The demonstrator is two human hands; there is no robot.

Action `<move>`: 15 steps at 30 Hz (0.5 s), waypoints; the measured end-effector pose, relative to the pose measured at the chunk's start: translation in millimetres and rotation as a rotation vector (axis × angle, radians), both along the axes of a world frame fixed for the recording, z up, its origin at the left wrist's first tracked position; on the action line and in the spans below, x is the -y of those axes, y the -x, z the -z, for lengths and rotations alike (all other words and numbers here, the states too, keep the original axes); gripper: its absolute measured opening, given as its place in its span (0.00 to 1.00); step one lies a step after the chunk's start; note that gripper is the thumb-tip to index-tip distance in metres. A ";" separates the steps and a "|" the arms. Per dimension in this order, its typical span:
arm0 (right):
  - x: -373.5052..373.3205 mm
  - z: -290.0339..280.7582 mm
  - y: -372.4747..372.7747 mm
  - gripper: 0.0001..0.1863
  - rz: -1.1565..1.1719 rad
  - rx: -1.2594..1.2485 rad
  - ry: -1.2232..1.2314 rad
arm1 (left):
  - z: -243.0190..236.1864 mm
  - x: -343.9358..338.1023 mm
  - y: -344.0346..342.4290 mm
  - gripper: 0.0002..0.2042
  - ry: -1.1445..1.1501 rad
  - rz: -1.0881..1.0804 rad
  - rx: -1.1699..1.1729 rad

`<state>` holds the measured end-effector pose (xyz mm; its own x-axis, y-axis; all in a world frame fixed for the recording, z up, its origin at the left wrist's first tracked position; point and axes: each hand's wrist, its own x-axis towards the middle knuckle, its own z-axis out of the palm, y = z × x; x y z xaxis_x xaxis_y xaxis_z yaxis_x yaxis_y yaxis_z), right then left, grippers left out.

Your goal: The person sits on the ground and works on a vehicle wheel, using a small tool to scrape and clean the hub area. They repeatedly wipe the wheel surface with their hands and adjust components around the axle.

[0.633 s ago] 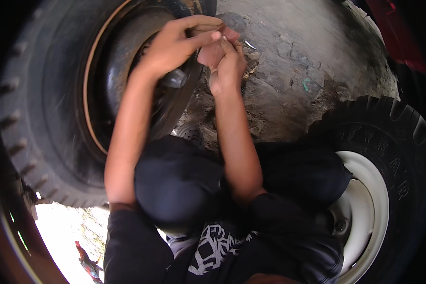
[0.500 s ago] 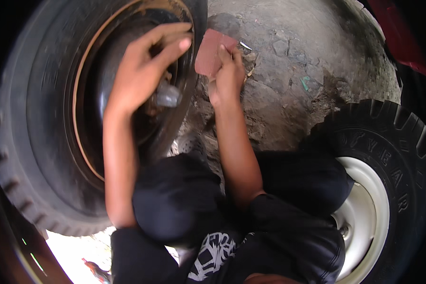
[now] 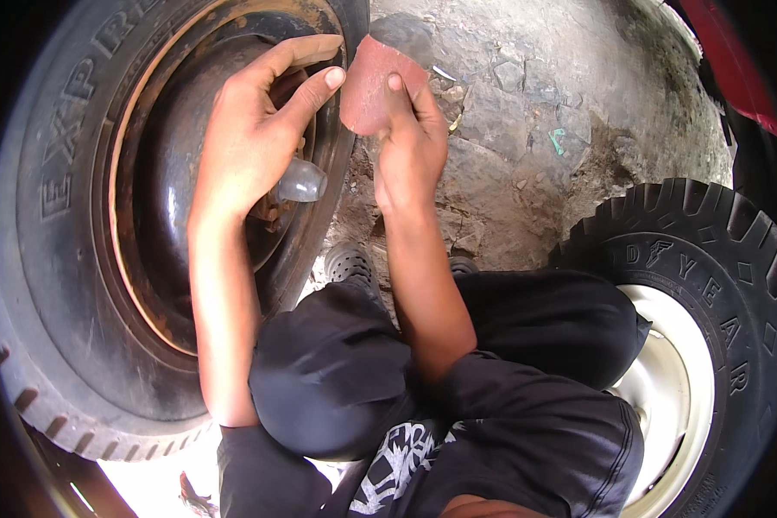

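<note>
Two tyres: one black with rusty rim [image 3: 69,259], one on white wheel [image 3: 708,285]. One reddish sandpaper piece [image 3: 373,79]. Two hands: left [image 3: 255,129], right [image 3: 410,147].

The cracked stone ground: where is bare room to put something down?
Bare cracked stone ground lies between the right hand with its reddish sandpaper piece and the white-rimmed black tyre. It is crowded near the rusty-rimmed tyre, left hand and knees.

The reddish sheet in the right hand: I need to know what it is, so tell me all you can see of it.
The reddish sheet is a thin, flexible reddish-brown piece, like sandpaper, with a rounded edge. The right hand pinches it upright beside the rusty rim of the big tyre. The left hand is open just beside it, thumb close; contact is unclear.
</note>
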<state>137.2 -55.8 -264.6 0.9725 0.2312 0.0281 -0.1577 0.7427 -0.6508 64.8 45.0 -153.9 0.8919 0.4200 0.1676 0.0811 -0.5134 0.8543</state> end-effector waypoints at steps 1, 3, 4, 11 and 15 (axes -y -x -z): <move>2.9 -1.1 1.7 0.14 0.000 0.068 0.040 | 7.0 -5.0 -0.5 0.19 -0.046 0.055 0.066; 13.6 0.2 7.2 0.14 0.023 0.190 0.133 | 20.5 -21.0 -5.8 0.19 -0.029 0.085 0.122; 12.3 -3.7 8.5 0.14 0.002 0.109 0.091 | 26.1 -25.3 -4.7 0.19 -0.017 0.102 0.145; -9.0 4.6 24.4 0.17 0.070 0.195 0.156 | 25.5 -25.4 0.8 0.19 0.013 0.106 0.079; -15.5 1.4 36.9 0.17 0.131 0.257 0.058 | 13.4 -18.9 9.4 0.19 -0.016 0.094 0.104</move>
<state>100.2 -40.3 -266.0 0.9569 0.1127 0.2677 0.1123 0.7064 -0.6988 55.4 63.9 -167.4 0.9047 0.3318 0.2673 -0.0565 -0.5284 0.8471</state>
